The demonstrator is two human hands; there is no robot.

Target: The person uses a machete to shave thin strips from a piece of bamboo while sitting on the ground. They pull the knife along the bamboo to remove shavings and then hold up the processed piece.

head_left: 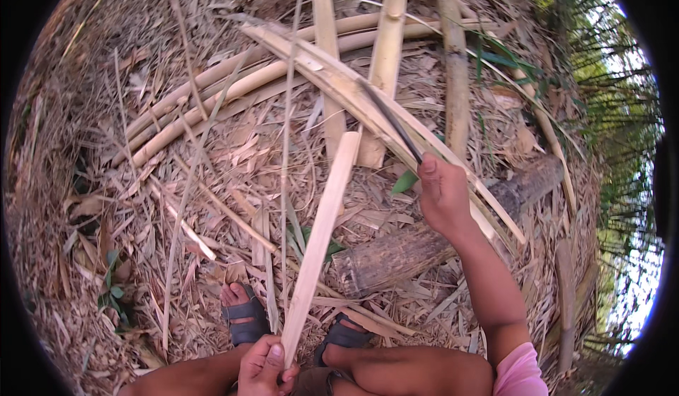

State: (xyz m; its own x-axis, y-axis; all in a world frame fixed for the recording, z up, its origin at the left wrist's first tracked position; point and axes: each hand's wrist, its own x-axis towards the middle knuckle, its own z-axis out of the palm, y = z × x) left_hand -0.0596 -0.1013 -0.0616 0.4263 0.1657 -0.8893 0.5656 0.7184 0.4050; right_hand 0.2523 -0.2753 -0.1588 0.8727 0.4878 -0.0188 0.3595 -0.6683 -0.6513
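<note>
My left hand is closed around the lower end of a pale, flat bamboo strip, low in the view between my knees. The strip slants up and slightly right, away from me. To the right, my right hand grips a knife whose long, dark, narrow blade points up and left. Its handle is hidden inside my fist. Behind the knife lie long split bamboo lengths, crossing the view diagonally. The blade and the strip are apart, with a gap between them.
A thick, weathered log lies on the ground right of the strip. Whole bamboo poles and curved pieces lie farther off. Dry leaves and shavings cover the ground around my sandalled feet. Bamboo growth stands at right.
</note>
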